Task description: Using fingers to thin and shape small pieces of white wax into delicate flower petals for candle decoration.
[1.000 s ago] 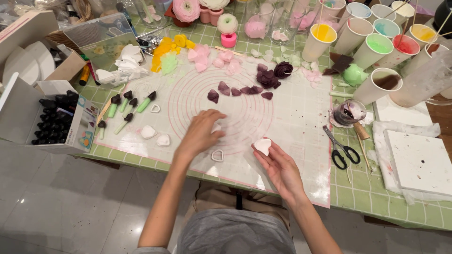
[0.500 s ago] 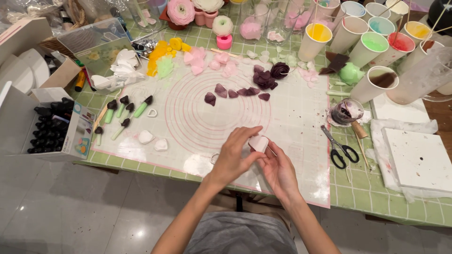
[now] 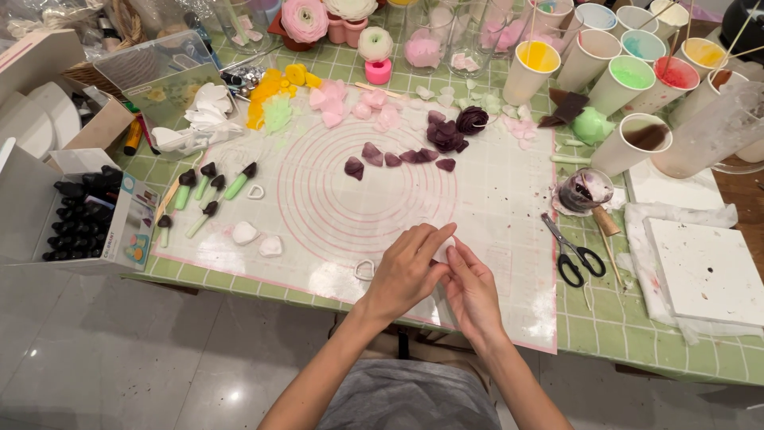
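Head view: left hand (image 3: 408,273) and right hand (image 3: 471,291) together, fingertips pinching one small white petal piece (image 3: 443,248).

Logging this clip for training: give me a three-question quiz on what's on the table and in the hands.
1. True or false: the scissors lie to the right of both hands.
2. What do the left hand and right hand pinch between them?
3. Where are the dark purple petals? A) on the ringed mat B) in a cup C) on the floor

Key: 1 true. 2 a small white piece, mostly hidden by the fingers. 3 A.
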